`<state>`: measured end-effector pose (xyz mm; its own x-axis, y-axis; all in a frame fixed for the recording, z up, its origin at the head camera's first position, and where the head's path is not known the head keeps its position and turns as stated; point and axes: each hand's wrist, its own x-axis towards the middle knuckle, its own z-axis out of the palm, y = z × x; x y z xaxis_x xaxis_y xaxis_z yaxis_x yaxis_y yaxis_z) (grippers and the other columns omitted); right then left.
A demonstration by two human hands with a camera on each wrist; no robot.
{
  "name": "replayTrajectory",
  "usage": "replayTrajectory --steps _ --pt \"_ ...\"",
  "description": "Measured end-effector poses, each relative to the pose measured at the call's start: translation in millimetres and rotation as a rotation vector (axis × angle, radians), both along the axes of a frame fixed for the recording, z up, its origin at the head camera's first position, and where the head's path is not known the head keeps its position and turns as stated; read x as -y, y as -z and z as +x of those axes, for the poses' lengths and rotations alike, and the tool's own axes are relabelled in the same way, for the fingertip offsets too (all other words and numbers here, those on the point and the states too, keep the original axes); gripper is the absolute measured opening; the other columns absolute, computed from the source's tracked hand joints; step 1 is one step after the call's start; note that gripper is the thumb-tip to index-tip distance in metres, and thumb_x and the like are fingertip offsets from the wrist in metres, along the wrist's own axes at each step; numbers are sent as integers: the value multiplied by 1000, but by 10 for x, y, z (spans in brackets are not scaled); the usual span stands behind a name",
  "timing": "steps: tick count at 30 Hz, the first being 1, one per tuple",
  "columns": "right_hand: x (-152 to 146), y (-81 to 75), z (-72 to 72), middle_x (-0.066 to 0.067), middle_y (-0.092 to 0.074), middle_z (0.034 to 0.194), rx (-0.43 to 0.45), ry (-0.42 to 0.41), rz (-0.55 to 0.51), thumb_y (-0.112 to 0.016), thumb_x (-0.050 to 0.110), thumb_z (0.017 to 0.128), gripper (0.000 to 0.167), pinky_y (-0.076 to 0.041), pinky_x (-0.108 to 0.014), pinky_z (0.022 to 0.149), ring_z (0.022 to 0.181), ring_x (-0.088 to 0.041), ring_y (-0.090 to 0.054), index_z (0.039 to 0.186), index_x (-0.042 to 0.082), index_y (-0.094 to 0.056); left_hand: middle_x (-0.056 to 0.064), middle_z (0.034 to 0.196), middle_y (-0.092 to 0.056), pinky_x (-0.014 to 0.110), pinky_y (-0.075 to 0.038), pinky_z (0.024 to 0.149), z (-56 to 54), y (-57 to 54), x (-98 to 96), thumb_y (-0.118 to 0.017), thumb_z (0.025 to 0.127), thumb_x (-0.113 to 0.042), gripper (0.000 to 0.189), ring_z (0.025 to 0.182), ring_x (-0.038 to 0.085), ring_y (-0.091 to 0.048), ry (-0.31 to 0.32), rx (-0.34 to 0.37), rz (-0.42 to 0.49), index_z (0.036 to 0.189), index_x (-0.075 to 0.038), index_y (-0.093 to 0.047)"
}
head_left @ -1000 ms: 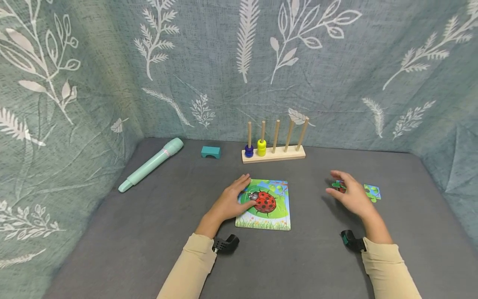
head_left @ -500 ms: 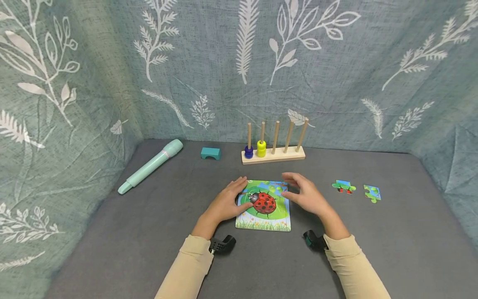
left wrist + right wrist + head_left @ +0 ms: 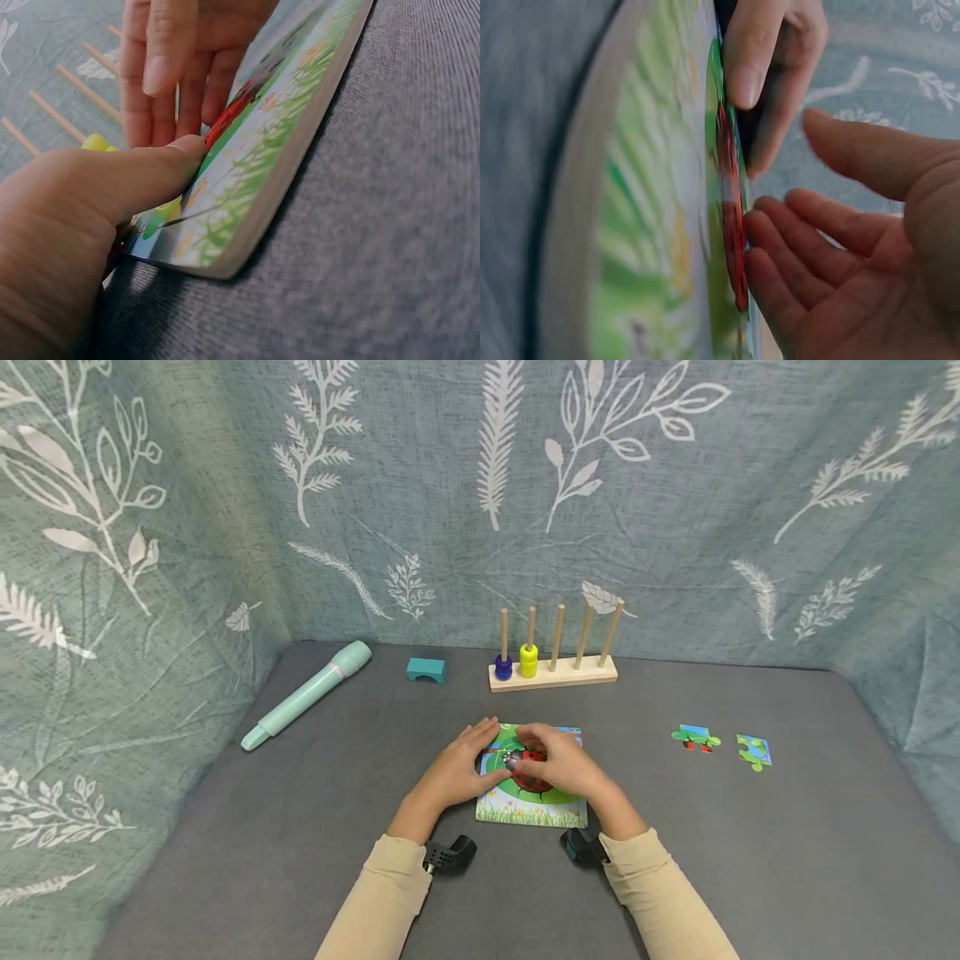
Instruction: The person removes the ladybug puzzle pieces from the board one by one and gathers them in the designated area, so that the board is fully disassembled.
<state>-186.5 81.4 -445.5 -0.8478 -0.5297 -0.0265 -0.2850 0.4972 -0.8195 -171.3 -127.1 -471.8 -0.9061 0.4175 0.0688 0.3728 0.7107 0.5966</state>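
Note:
A square ladybird jigsaw puzzle [image 3: 534,812] lies flat on the dark grey table, its red ladybird partly covered by my hands. My left hand [image 3: 450,772] rests along the puzzle's left side, fingers extended at the far-left edge. In the left wrist view its thumb [image 3: 161,169] lies across the picture. Over the puzzle's upper right is my right hand [image 3: 566,766], thumb and fingers spread apart with nothing between them. The right wrist view shows its loosely bent fingers [image 3: 810,255] close to the puzzle's surface.
Two loose jigsaw pieces, a green-red one [image 3: 696,738] and a blue-green one [image 3: 754,751], lie on the right. A wooden peg stand [image 3: 555,677] with blue and yellow rings stands behind the puzzle. A teal arch block [image 3: 426,669] and a mint toy microphone [image 3: 307,695] lie to the left.
My right hand has moved left from above the loose pieces to over the puzzle, uncovering the green-red piece. The left hand stays at the puzzle's left side.

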Motion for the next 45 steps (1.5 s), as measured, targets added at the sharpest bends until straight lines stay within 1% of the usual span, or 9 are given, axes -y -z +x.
replayTrajectory --steps 8,14,19,23,28,30,33,41,45 --pt "80 79 23 -16 -59 123 -99 14 44 -67 14 88 44 -53 -43 91 107 -28 -59 128 -2 -55 11 154 -31 40 -20 121 -25 -17 -11 -66 88 -38 75 143 26 -26 -1 -22 -15 147 -5 -35" --pt "131 108 45 -17 -56 122 -159 29 63 -71 14 86 46 -51 -44 92 108 -28 -56 126 -3 -55 12 153 -32 39 -20 121 -21 -21 -28 -67 87 -42 78 143 26 -27 -24 -24 -16 147 -4 -35" --pt "159 120 59 -15 -56 117 -163 57 51 -73 14 84 49 -51 -43 92 106 -28 -56 127 -1 -55 14 152 -33 41 -21 121 -20 -26 -39 -67 86 -43 80 143 27 -27 -36 -16 -16 147 -3 -33" --pt "167 121 61 -14 -55 114 -157 82 27 -72 11 84 48 -51 -44 91 105 -28 -55 127 1 -54 16 151 -34 42 -21 121 -24 -28 -38 -68 87 -38 78 143 29 -27 -31 -18 -3 146 -1 -34" --pt "164 107 69 -18 -48 127 -134 134 22 -69 12 87 52 -50 -49 93 115 -33 -51 134 1 -49 15 151 -34 43 -22 120 -20 -15 -37 -68 87 -36 76 143 29 -27 -28 -5 -2 146 -2 -35" --pt "168 93 72 -20 -45 134 -113 139 44 -68 14 88 56 -48 -51 95 120 -35 -48 138 1 -45 15 151 -34 43 -22 120 -15 -5 -38 -68 87 -37 76 143 29 -27 -28 1 -5 146 -3 -35" --pt "180 76 72 -20 -45 137 -103 128 81 -67 15 89 59 -47 -51 98 123 -35 -48 141 0 -42 14 152 -34 43 -22 120 -6 6 -38 -68 87 -38 77 143 29 -27 -30 9 -8 146 -3 -35" --pt "266 9 35 -17 -49 124 -147 168 180 -67 7 87 51 -52 -44 90 108 -30 -54 135 -1 -50 14 153 -32 48 -26 118 -8 -3 -37 -70 85 -38 80 143 31 -25 -49 14 8 147 -4 -33" --pt "273 18 26 -17 -48 121 -152 190 199 -66 4 88 45 -53 -42 88 105 -29 -54 131 -1 -54 13 154 -30 48 -25 118 -7 -9 -42 -70 85 -40 81 144 30 -23 -56 26 4 148 -4 -32"
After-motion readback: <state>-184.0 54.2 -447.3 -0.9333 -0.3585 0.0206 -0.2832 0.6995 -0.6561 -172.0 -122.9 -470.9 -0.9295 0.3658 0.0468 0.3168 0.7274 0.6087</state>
